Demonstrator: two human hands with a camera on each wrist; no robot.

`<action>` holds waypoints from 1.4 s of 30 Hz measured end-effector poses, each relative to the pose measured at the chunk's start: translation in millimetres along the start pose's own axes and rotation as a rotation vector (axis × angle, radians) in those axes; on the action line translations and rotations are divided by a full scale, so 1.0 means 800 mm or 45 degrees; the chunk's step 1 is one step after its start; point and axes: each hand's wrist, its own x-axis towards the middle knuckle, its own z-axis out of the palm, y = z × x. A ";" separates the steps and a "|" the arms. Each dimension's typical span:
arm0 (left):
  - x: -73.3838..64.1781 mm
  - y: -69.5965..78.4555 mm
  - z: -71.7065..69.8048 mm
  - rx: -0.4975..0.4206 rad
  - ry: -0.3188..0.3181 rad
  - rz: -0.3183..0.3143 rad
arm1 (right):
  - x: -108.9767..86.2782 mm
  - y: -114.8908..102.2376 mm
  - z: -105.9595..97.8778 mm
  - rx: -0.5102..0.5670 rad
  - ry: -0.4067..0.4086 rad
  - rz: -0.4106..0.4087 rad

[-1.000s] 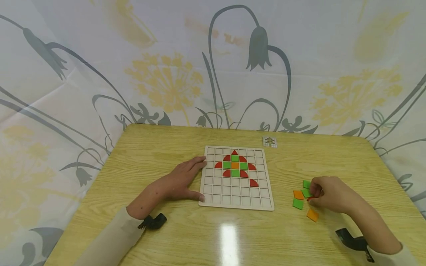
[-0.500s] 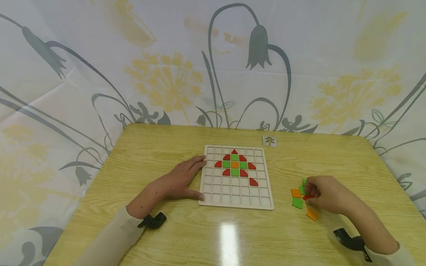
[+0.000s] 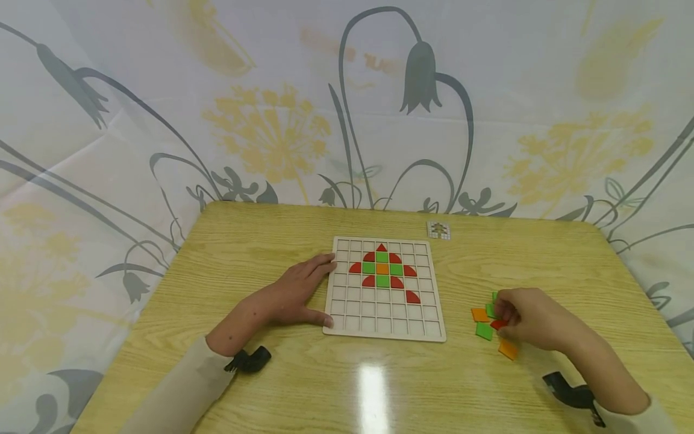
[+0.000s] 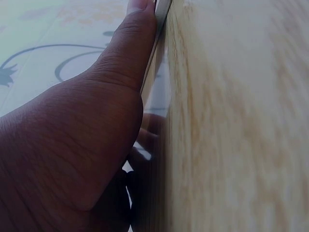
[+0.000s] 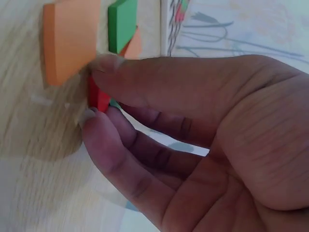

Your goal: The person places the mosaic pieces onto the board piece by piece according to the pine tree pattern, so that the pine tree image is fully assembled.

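My left hand [image 3: 293,294] rests against the left side of the white grid board [image 3: 360,328], its fingers fairly straight and the thumb at the lower left corner. Red, green and one orange tile [image 3: 382,269] form a pattern in the board's cells. A red quarter-round tile [image 3: 413,296] lies apart, lower right of them. Right of the board, my right hand [image 3: 534,316] pinches a red tile [image 5: 99,94] between thumb and fingertips, low at the table. Its full outline is hidden by the fingers. Around it lie a green tile [image 3: 484,331] and an orange tile [image 3: 479,314].
Another orange tile [image 3: 508,350] lies just below the right hand, and more green tiles [image 3: 491,310] are partly covered by its fingers. A small pattern card [image 3: 438,230] lies behind the board. The wooden table [image 3: 260,232] ends at a flower-printed cloth [image 3: 271,138].
My right hand has shifted slightly left with the red tile at its fingertips. Nearby orange and green tiles have slid a little left. The left hand and board stay put.
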 end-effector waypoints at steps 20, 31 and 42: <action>0.000 -0.002 0.003 0.008 -0.003 -0.005 | 0.000 0.001 0.002 0.043 -0.056 -0.092; 0.001 -0.002 0.002 0.014 0.004 0.000 | 0.001 -0.009 -0.003 0.119 -0.027 -0.166; 0.001 -0.002 0.002 0.003 0.003 -0.002 | 0.022 -0.039 0.001 0.169 0.075 -0.189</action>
